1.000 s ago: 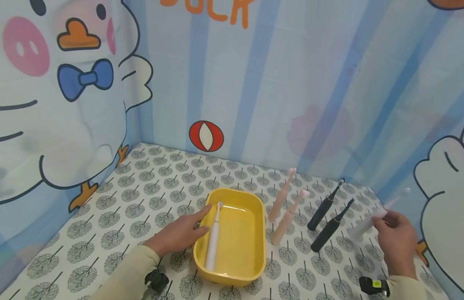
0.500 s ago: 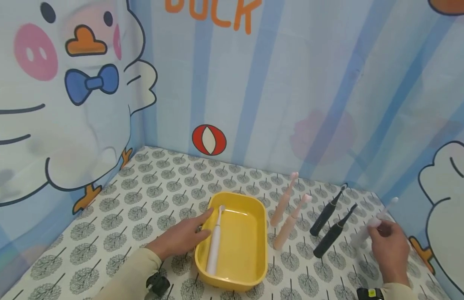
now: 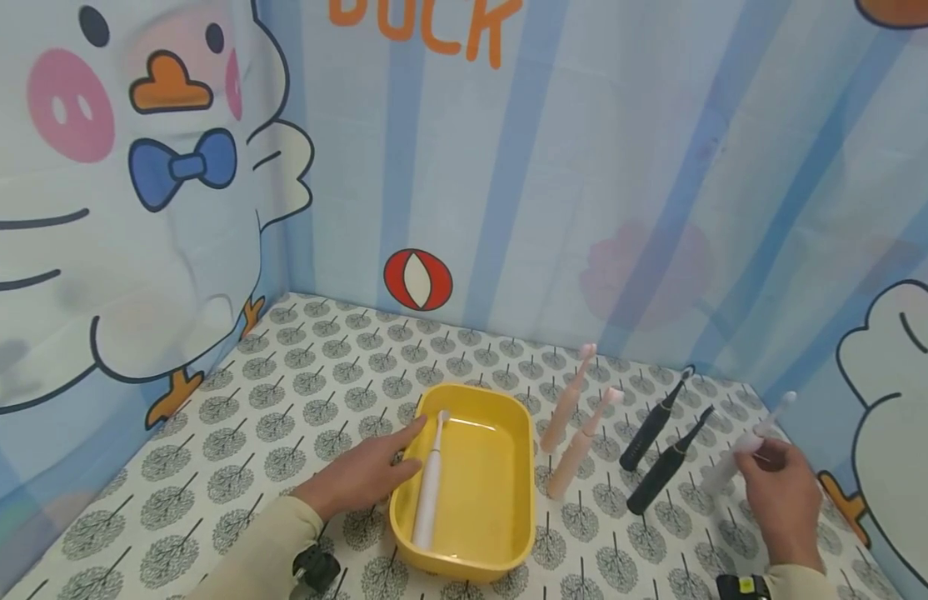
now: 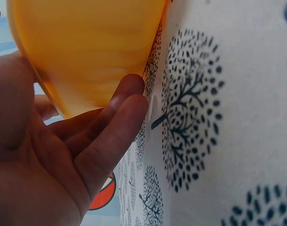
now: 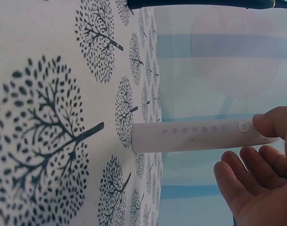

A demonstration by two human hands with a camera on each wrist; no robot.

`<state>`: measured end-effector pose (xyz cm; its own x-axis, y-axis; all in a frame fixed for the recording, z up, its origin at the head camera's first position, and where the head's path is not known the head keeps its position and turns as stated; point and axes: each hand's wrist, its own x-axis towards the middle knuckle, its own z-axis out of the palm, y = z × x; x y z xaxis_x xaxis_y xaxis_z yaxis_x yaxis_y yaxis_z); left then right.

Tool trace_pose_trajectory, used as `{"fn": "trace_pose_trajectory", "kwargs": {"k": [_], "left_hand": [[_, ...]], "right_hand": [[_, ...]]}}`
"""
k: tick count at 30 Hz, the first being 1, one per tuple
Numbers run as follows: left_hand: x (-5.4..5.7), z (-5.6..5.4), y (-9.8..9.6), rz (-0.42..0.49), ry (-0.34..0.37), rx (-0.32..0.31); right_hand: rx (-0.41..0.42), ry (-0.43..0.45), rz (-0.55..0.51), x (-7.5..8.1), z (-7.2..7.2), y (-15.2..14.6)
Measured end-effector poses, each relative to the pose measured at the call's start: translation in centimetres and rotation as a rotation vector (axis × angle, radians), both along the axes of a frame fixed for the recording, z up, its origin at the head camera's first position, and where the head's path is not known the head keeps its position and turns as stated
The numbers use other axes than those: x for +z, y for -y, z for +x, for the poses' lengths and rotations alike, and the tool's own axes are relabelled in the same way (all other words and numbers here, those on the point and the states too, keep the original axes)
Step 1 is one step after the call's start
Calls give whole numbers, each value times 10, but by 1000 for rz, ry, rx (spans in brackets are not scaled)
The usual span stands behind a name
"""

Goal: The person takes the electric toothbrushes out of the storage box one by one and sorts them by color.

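My left hand [image 3: 366,467] holds the left wall of the yellow tray [image 3: 530,483], thumb at the rim and fingers [image 4: 117,136] against the outer side. Inside the tray a white electric toothbrush [image 3: 428,500] leans along its left side. On the far right my right hand [image 3: 782,496] pinches the upper handle of another white electric toothbrush [image 3: 722,471]. The right wrist view shows the white handle [image 5: 190,136] upright with its base at the tabletop, the thumb [image 5: 270,123] near its round button. Other fingers hang loosely below the handle.
Two pink electric toothbrushes [image 3: 572,462] stand just right of the tray. Two black electric toothbrushes [image 3: 651,433] stand between them and my right hand. The table is covered with a tree-print cloth [image 3: 314,379]. A duck-print curtain [image 3: 344,167] rises behind and at both sides.
The head view has shifted slightly. My right hand has moved a little left at the white toothbrush, mostly in the first half second. My left hand stays on the tray.
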<state>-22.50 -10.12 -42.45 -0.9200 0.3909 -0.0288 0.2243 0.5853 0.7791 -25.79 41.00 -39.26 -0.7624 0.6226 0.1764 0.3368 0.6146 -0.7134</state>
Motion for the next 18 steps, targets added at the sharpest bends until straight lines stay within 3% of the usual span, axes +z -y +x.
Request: {"fn": "trace_pose_trajectory", "kwargs": {"k": [9, 18], "left_hand": [[2, -2, -1, -2, 14, 2], [0, -1, 1, 18, 8, -24]], "right_hand": [[-37, 1, -39, 12, 8, 4], [-67, -41, -53, 32, 33, 12]]}}
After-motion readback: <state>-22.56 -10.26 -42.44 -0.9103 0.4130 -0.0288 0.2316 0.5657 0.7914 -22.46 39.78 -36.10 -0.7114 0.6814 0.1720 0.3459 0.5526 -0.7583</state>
